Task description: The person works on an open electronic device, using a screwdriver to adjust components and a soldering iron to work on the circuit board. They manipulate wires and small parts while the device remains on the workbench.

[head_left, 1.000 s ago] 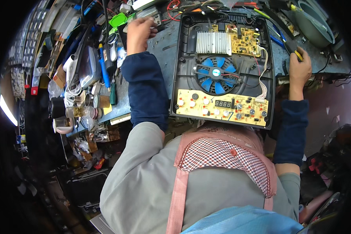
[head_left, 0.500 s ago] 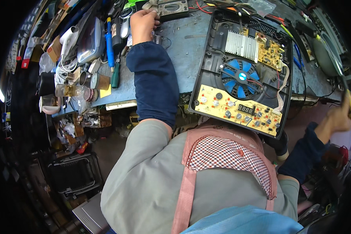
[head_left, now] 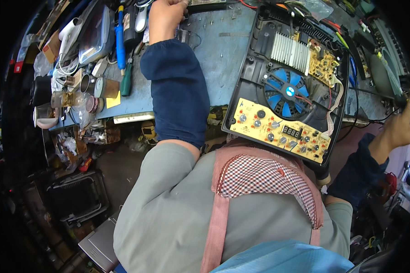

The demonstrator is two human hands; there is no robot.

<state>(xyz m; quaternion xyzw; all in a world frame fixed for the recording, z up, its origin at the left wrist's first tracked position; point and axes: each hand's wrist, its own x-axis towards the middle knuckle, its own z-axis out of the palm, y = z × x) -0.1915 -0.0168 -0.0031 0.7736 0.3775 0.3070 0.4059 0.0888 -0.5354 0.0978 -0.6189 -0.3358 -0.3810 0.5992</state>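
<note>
My left hand (head_left: 165, 19) is at the far edge of the view, its fingers curled together beside a dark boxy meter (head_left: 207, 5); what they hold, if anything, is hidden. At the far right my right hand (head_left: 397, 129) is raised off the bench edge with its fingers closed round something with a bit of yellow, too cut off to name. Between my arms lies an opened black appliance housing (head_left: 247, 84), like an induction cooker base. Inside it are a silver heat sink (head_left: 290, 53), a blue-bladed fan (head_left: 287, 93), a power board (head_left: 323, 66) and a yellow control board (head_left: 278, 132).
Left of my arm the bench (head_left: 214, 59) is crowded: a blue soldering iron (head_left: 120, 43), a green-handled screwdriver (head_left: 127, 79), a white heat gun (head_left: 69, 36), a clear plastic box (head_left: 96, 38) and small jars. Several screws lie near the housing. Wires (head_left: 351, 98) run along its right side.
The whole view has shifted slightly, so the bench items sit higher and further out. My right hand, blurred before, is now steadier at the right edge. My left hand stays by the meter.
</note>
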